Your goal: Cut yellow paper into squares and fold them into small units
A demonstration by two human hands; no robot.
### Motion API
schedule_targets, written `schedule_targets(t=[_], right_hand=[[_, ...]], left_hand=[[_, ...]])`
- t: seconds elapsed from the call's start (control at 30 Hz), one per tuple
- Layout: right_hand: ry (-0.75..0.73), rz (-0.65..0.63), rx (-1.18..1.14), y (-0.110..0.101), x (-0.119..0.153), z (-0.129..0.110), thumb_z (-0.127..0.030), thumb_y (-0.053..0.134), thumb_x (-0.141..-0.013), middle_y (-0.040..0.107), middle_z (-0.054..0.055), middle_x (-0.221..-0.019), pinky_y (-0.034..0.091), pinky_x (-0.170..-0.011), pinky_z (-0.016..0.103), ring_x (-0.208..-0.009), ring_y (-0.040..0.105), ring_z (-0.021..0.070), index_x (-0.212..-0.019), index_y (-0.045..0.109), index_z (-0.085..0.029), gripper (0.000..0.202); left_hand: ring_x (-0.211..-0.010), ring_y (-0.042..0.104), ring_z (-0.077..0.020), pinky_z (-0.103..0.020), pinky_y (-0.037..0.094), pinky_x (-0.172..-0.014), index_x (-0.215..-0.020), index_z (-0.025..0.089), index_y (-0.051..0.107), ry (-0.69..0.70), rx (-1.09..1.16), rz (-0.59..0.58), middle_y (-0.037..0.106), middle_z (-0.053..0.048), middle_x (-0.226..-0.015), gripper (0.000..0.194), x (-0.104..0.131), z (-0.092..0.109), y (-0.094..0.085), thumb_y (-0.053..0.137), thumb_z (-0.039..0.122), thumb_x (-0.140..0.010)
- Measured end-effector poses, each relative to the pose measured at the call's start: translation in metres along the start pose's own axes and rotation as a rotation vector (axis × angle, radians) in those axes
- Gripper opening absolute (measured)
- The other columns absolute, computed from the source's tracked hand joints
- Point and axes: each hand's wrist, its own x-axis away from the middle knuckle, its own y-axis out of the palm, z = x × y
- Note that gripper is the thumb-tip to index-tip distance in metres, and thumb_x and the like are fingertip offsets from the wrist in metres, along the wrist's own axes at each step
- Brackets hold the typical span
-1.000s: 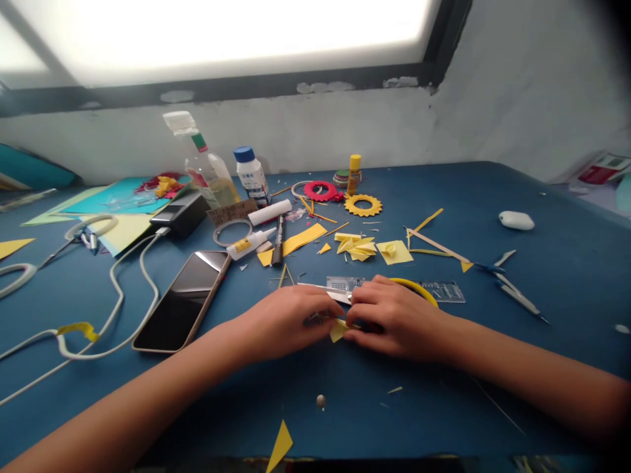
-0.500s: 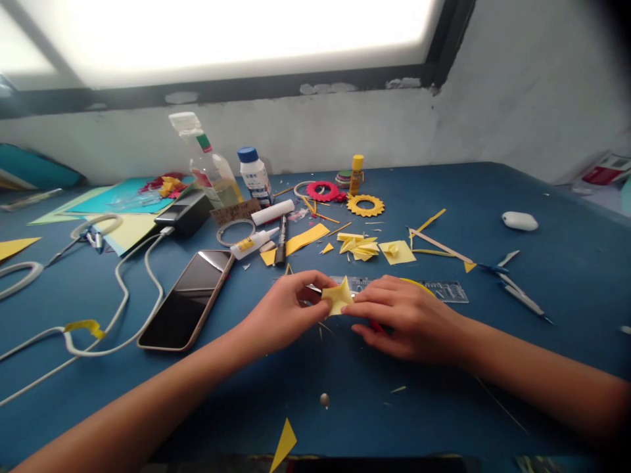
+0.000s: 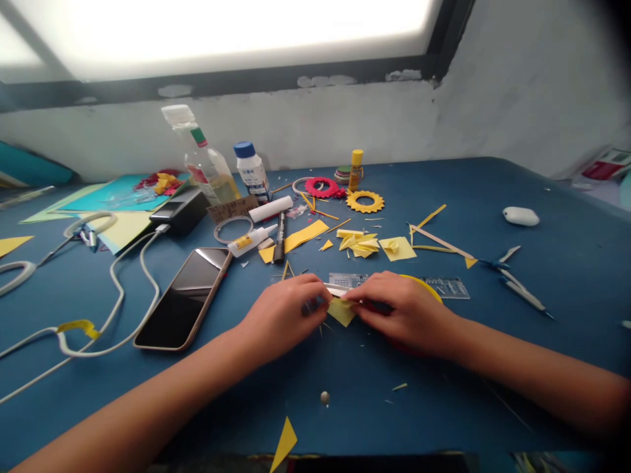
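Observation:
A small piece of pale yellow paper (image 3: 342,313) is pinched between my two hands, its lower corner pointing toward me. My left hand (image 3: 288,314) is closed on its left upper edge. On the right upper edge, my right hand (image 3: 407,309) grips with thumb and fingertips. Behind the paper lies a clear ruler (image 3: 451,288), partly covered by my right hand. A white-and-dark blade-like piece (image 3: 338,290) shows just beyond my fingertips. Under my right hand a round yellow edge (image 3: 424,286) peeks out; the rest is hidden.
Folded yellow paper pieces (image 3: 359,243) and a yellow paper square (image 3: 397,249) lie behind the ruler. A phone (image 3: 185,299) with white cables (image 3: 118,295) is at left. Compasses (image 3: 522,292) lie at right. A glue bottle (image 3: 251,241), marker (image 3: 280,236) and clear bottle (image 3: 210,167) stand or lie farther back.
The yellow paper has turned from a raised, cupped shape to a flatter one with a corner toward me. My right fingers have moved in and closed on its edge.

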Motion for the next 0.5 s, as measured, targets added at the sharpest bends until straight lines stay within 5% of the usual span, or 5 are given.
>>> schedule_targets(t=[0.17, 0.3, 0.5], right_hand=[[-0.068, -0.027, 0.068, 0.000, 0.000, 0.000, -0.014, 0.056, -0.085, 0.070, 0.006, -0.086, 0.045, -0.073, 0.034, -0.079, 0.062, 0.0187, -0.088, 0.069, -0.016, 0.014], [-0.121, -0.094, 0.101, -0.003, 0.001, 0.001, -0.020, 0.056, -0.087, 0.065, 0.007, -0.086, 0.043, -0.071, 0.033, -0.078, 0.057, 0.0180, -0.088, 0.071, -0.018, 0.015], [-0.349, -0.226, 0.179, -0.005, 0.001, 0.009, -0.020, 0.049, -0.093, 0.066, 0.005, -0.086, 0.040, -0.071, 0.031, -0.077, 0.052, 0.0175, -0.100, 0.069, -0.020, 0.021]], left_hand=[[-0.069, 0.059, -0.0132, -0.024, 0.044, -0.062, -0.085, 0.020, 0.066, 0.119, -0.144, 0.001, 0.066, 0.000, -0.082, 0.013, 0.002, -0.001, -0.003, 0.054, 0.017, -0.083], [-0.073, 0.061, -0.0139, -0.023, 0.044, -0.063, -0.088, 0.021, 0.066, 0.246, -0.195, -0.105, 0.065, 0.000, -0.081, 0.012, 0.005, 0.000, -0.011, 0.054, 0.020, -0.085], [-0.090, 0.062, -0.0153, -0.025, 0.045, -0.066, -0.104, 0.022, 0.064, 0.459, -0.318, -0.234, 0.067, 0.000, -0.106, 0.026, 0.008, -0.002, -0.016, 0.045, 0.014, -0.089]])
